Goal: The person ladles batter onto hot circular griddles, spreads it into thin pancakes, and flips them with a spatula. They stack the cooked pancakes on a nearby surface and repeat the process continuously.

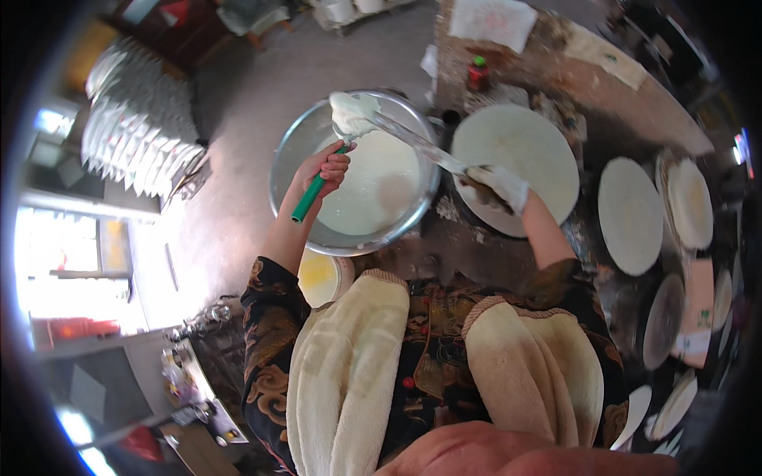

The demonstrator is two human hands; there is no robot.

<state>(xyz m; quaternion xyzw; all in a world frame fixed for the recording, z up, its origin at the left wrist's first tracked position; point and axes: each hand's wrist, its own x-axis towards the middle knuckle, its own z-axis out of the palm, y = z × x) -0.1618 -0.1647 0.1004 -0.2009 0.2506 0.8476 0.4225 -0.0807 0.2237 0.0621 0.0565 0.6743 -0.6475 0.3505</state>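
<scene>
My left hand (324,172) grips the green handle (306,199) of a tool whose head is largely covered by a thick white mass (351,113). A white work glove covers my right hand (497,184), which is closed around a long, batter-smeared paddle (417,143). The paddle's far end meets the tool's head at the white mass. Both ends are over a wide stainless steel basin (280,178) holding white batter (357,202). Just beyond my gloved hand lies a large round flat plate (518,149), pale across its whole top; I cannot tell whether a thin sheet covers it.
A tub with yellowish contents (318,279) stands against the basin's near side. More round plates (631,214) line the right. A red bottle with a green cap (478,74) is by the worn table (595,89). Stacked white sacks (137,131) stand at left.
</scene>
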